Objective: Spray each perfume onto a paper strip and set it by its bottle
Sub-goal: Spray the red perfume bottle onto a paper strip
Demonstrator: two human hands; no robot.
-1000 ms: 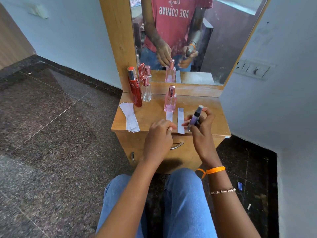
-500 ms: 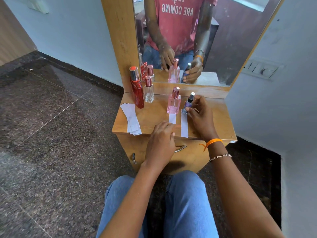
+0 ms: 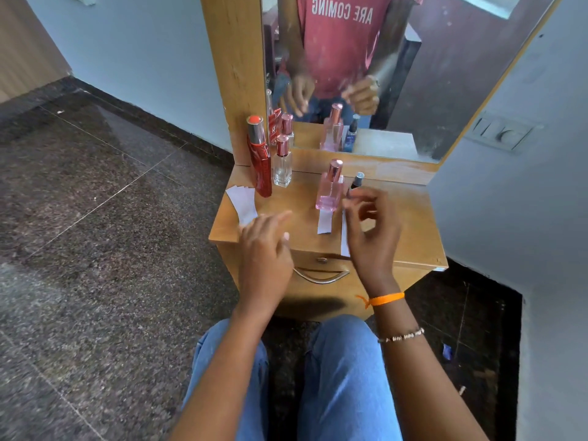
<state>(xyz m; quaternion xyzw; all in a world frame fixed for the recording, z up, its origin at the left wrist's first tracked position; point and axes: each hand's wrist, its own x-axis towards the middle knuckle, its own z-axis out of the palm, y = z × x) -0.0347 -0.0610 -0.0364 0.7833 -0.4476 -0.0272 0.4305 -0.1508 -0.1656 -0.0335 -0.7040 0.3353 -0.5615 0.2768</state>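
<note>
A small dark bottle [image 3: 356,183] with a silver cap stands on the wooden dresser top [image 3: 410,224], beside a pink bottle [image 3: 331,189]. One paper strip [image 3: 325,222] lies in front of the pink bottle; another strip [image 3: 344,237] lies in front of the dark one, partly hidden by my right hand [image 3: 370,230]. That hand hovers just in front of the dark bottle, fingers apart, holding nothing. At the back left stand a red bottle [image 3: 259,157] and a clear bottle [image 3: 282,162]. My left hand [image 3: 265,246] is open, its fingers over the stack of blank strips [image 3: 241,203].
A mirror [image 3: 397,74] rises behind the dresser and reflects the bottles and my hands. A drawer with a metal handle [image 3: 319,276] faces my knees. A wall with a switch plate [image 3: 501,133] stands close on the right. Dark stone floor spreads to the left.
My right hand set the dark bottle down beside the pink one and let go, then drew back. My left hand moved left from the strips in front toward the stack.
</note>
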